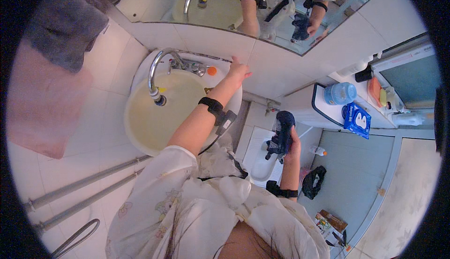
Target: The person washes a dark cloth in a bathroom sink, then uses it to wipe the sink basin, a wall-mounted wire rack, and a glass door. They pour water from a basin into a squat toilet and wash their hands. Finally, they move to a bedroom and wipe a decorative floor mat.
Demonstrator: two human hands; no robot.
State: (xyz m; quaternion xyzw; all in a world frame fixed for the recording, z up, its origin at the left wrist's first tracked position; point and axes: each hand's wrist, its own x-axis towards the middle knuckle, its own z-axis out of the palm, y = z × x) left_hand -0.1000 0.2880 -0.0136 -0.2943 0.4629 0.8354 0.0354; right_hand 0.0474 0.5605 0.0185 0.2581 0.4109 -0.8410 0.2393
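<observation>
My left hand (239,71) reaches across the white washbasin (132,125) to its back right corner, near the tiled wall. Its fingers are apart, and I see nothing held in them. In my right hand (294,144), out to the right above the squat toilet, is a dark, bunched item (283,129) that looks like cloth or mesh. Over the basin bowl curves a chrome gooseneck faucet (152,71). Beside its handles a round orange object (211,71) lies on the basin's rim. A strap with a small black device circles my left forearm; a black band is on the right.
A mirror (214,9) hangs above the basin. To the right, a ledge holds a blue plastic cup (340,93) and a blue packet (357,120). The squat toilet (262,164) is set low at right. Towels (45,100) hang at left, above grey pipes (91,178).
</observation>
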